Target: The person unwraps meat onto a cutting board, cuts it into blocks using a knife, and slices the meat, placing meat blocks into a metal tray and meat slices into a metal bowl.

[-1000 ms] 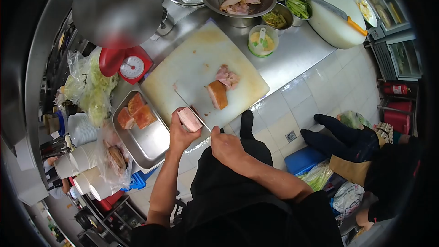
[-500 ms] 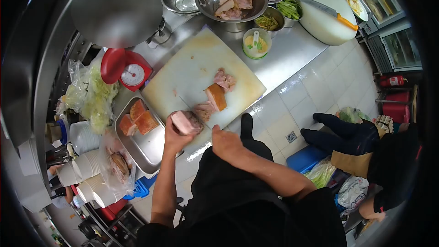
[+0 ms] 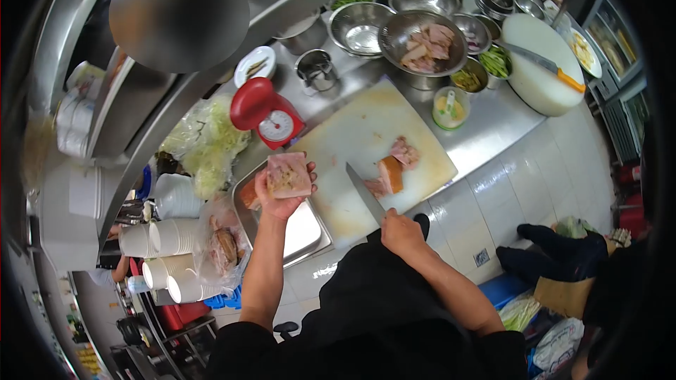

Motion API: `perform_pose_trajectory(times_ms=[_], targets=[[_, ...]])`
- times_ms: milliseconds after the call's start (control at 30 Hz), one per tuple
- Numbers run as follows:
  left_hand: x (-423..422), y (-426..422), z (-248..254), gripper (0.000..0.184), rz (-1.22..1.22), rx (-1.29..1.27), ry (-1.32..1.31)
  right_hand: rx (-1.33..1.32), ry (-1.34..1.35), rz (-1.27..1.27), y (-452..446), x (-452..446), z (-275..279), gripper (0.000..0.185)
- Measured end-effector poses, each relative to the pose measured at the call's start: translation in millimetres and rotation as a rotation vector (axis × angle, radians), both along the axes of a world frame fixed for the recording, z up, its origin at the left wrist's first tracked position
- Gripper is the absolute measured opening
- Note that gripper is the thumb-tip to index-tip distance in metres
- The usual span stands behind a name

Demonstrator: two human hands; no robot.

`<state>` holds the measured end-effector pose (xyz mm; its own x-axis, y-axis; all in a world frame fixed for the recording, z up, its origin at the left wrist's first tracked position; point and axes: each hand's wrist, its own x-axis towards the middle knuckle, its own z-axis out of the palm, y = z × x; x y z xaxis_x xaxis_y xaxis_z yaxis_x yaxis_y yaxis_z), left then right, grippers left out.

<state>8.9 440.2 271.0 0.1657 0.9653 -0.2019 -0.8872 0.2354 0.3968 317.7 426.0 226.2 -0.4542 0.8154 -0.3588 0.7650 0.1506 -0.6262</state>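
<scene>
My left hand [image 3: 280, 200] grips a thick block of pork [image 3: 289, 175], its pale pink side facing up, raised over the near left of the white cutting board [image 3: 338, 134]. In my right hand [image 3: 403, 233] is a knife [image 3: 365, 193], its blade slanting up and left across the board's lower part. Past the blade lies a brown-skinned piece of pork [image 3: 390, 174] with pink slices around its left side and a small pile of sliced meat [image 3: 404, 153] behind it. A steel tray [image 3: 308, 232], partly hidden by my left hand and forearm, stands left of the board.
Behind the scale [image 3: 275, 125] are a steel pot [image 3: 316, 70] and a plate [image 3: 255, 65]. A colander [image 3: 394, 42] of meat stands at the back. On the right, an orange-handled knife [image 3: 535, 58] rests on a round white block [image 3: 539, 88]. Another person's legs [image 3: 542, 253] show at right.
My left hand has lifted the pork block and turned it so another side faces up. The knife in my right hand now shows clearly. The view has shifted, so the counter appears further right.
</scene>
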Motion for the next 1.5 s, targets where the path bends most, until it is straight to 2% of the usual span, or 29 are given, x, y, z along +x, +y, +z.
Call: perform_pose_trajectory(times_ms=[33,67,167,200,267,300,333,400,433,567,633,667,733,767,833,867,933,967,1000,1067,1100,1167,1200,1233,1333,1400,1467,1500], targets=[[-2,2,5,0.078,0.040,-0.038,0.070,-0.001,0.001,0.011,0,-1,-1,0.028],[-7,3,8,0.078,0.051,-0.028,0.075,0.010,0.007,0.021,-1,-4,-2,0.028],[-12,12,10,0.060,0.107,-0.317,0.377,-0.038,-0.029,0.001,0,-3,9,0.024],[-13,15,6,0.060,0.103,-0.314,0.367,-0.022,-0.028,0.005,-1,-4,9,0.023],[-14,21,-6,0.057,0.046,-0.444,0.657,-0.007,-0.040,0.006,-4,-6,4,0.023],[-8,23,-3,0.060,0.001,-0.481,0.791,0.016,-0.031,0.003,-5,-7,1,0.025],[-6,24,-11,0.060,-0.007,-0.481,0.779,0.040,-0.024,0.001,-6,-6,-1,0.027],[5,29,-24,0.067,-0.002,-0.357,1.240,0.045,-0.030,-0.008,-8,-7,0,0.025],[12,29,-24,0.074,-0.032,-0.358,1.259,0.049,-0.023,-0.012,-9,-8,1,0.023],[28,31,-31,0.072,-0.098,-0.388,1.405,0.071,-0.021,-0.029,-11,-8,2,0.023],[24,34,-39,0.073,-0.054,-0.322,1.829,0.045,-0.063,-0.046,-13,-10,2,0.023],[21,34,-43,0.073,-0.052,-0.328,1.822,0.044,-0.069,-0.040,-15,-12,2,0.023],[35,41,-8,0.077,-0.429,-0.674,1.727,0.049,-0.055,-0.087,-16,-13,2,0.024],[33,41,-11,0.077,-0.434,-0.666,1.719,0.050,-0.065,-0.092,-17,-13,2,0.024],[15,41,-13,0.077,-0.774,-0.604,1.781,0.044,-0.053,-0.097,-16,-12,5,0.024],[8,42,-13,0.077,-0.779,-0.591,1.781,0.047,-0.059,-0.106,-14,-12,6,0.024],[1,36,-5,0.073,-0.957,-0.256,2.152,0.024,-0.062,-0.105,-16,-12,8,0.025],[2,25,0,0.076,-0.794,0.007,2.294,0.023,-0.062,-0.106,-17,-12,8,0.025],[1,24,-4,0.076,-0.792,0.005,2.295,0.031,-0.056,-0.112,-17,-12,7,0.024],[1,23,-24,0.087,-0.404,0.710,2.219,0.038,-0.052,-0.115,-18,-13,7,0.024],[8,22,-32,0.087,-0.398,0.710,2.220,0.034,-0.053,-0.124,-18,-14,7,0.024],[27,21,-47,0.093,-0.426,0.945,2.380,0.031,-0.054,-0.131,-18,-13,7,0.024],[30,22,-49,0.093,-0.422,0.941,2.385,0.035,-0.055,-0.133,-19,-12,5,0.025],[29,27,-48,0.091,-0.537,0.759,2.234,0.046,-0.050,-0.135,-18,-13,5,0.025],[6,43,-25,0.087,-0.468,0.546,1.956,0.061,-0.042,-0.138,-19,-13,7,0.025],[-17,58,6,0.086,-0.085,0.348,1.818,0.061,-0.046,-0.130,-18,-14,9,0.025],[-62,94,17,0.079,0.342,0.375,2.054,0.045,-0.068,-0.123,-17,-16,9,0.025],[-77,110,42,0.072,0.321,0.200,2.022,0.044,-0.072,-0.122,-17,-16,9,0.025]])
